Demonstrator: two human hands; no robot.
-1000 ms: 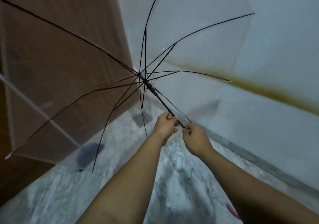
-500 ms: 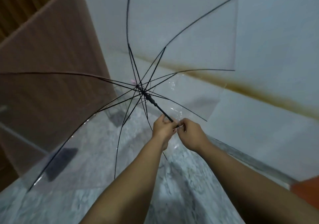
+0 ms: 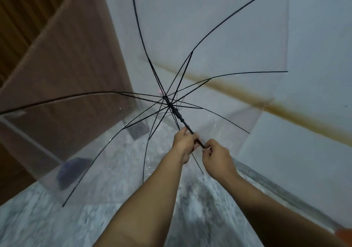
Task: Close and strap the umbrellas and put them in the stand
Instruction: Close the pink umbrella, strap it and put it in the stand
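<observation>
A clear plastic umbrella (image 3: 219,37) with black ribs is held fully open in front of me, its inside facing me. The black shaft (image 3: 185,126) runs from the rib hub down to my hands. My left hand (image 3: 183,142) grips the shaft just below the black runner (image 3: 176,112). My right hand (image 3: 216,158) pinches the shaft's lower end, just right of the left hand. The handle is hidden inside my hands. No stand is in view.
A brown wooden door (image 3: 62,79) fills the left side. A pale wall (image 3: 314,75) with a brown stain band lies to the right. The floor (image 3: 66,218) is grey marble, with a dark object (image 3: 73,171) seen through the canopy.
The open umbrella has swung and tilted, its canopy now reaching higher and further right. Both hands keep their hold on the shaft, with the runner still up near the hub.
</observation>
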